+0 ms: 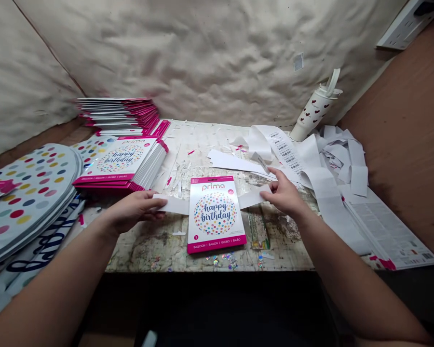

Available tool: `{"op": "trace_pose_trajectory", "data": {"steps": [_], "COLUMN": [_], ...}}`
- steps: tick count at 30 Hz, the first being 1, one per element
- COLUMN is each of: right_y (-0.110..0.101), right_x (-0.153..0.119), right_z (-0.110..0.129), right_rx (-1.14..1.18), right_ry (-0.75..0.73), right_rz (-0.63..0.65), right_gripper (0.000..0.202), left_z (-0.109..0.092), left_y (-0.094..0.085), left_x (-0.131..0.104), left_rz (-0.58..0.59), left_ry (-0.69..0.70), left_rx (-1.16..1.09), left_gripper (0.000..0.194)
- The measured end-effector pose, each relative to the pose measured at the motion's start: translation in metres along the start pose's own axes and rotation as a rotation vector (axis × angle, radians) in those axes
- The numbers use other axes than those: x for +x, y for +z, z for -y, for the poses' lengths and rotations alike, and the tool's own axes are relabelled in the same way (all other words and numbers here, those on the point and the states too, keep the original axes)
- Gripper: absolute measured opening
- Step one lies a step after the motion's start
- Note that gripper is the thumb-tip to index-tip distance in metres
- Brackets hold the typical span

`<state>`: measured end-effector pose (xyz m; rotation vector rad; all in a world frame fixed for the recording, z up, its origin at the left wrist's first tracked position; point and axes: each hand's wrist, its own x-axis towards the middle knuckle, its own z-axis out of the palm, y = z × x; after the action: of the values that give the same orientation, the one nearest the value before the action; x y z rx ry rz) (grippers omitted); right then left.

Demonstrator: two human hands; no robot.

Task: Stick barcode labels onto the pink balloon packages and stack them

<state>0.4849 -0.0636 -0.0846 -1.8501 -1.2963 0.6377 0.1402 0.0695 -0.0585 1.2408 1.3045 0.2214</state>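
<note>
A balloon packet (217,212) printed "happy birthday", white with pink edges, lies face up near the table's front edge. A white paper strip (177,205) runs beneath it and sticks out on both sides. My left hand (139,207) pinches the strip's left end. On the other side, my right hand (284,190) grips its right end between thumb and fingers. By the right index fingertip a small barcode label (260,160) curls up; whether it is stuck to the finger I cannot tell. Beyond that hand lie flat white paper strips (231,161).
Stacked packets (119,161) stand at left, with another pile (119,115) behind. Dotted foil balloons (32,193) fill the far left. A barcode label ribbon (285,152) tangles at right, beside a heart-patterned tumbler (315,108) and a printed card (394,231). Sequins (229,261) dot the front edge.
</note>
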Motion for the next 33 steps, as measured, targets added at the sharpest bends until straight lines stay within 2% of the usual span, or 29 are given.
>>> {"op": "trace_pose_trajectory", "data": {"steps": [2,5,8,10,14,17,22,27,33], "right_y": [0.018,0.06,0.095,0.104,0.1,0.098,0.093,0.08,0.082], "right_x": [-0.005,-0.01,-0.019,-0.027,-0.044,-0.048,-0.044,-0.044,-0.04], "right_z": [0.028,0.06,0.064,0.056,0.037,0.033,0.03,0.018,0.013], "right_rx": [-0.093,-0.321,-0.572,-0.595,-0.448,-0.403,-0.343,-0.325,-0.304], "right_ry": [-0.126,-0.295,-0.389,-0.423,-0.531,-0.577,-0.521,-0.474,-0.489], "right_rz": [-0.051,-0.033,0.008,0.054,0.139,0.184,0.296,0.276,0.327], "right_gripper": [0.073,0.074,0.073,0.074,0.086,0.084,0.077,0.071,0.073], "left_z": [-0.012,-0.026,-0.027,-0.024,-0.017,-0.012,-0.004,-0.005,-0.01], "left_y": [0.021,0.059,0.085,0.09,0.088,0.091,0.102,0.102,0.103], "left_x": [0.003,0.013,0.022,0.024,0.025,0.031,0.044,0.044,0.045], "left_rz": [0.028,0.109,0.145,0.137,0.117,0.11,0.086,0.085,0.099], "left_ry": [0.049,0.104,0.128,0.136,0.153,0.171,0.18,0.174,0.188], "left_rx": [-0.072,-0.049,-0.02,-0.023,-0.044,-0.042,0.033,0.119,0.299], "left_gripper": [0.032,0.023,0.02,0.018,0.01,0.01,0.013,0.011,0.009]}}
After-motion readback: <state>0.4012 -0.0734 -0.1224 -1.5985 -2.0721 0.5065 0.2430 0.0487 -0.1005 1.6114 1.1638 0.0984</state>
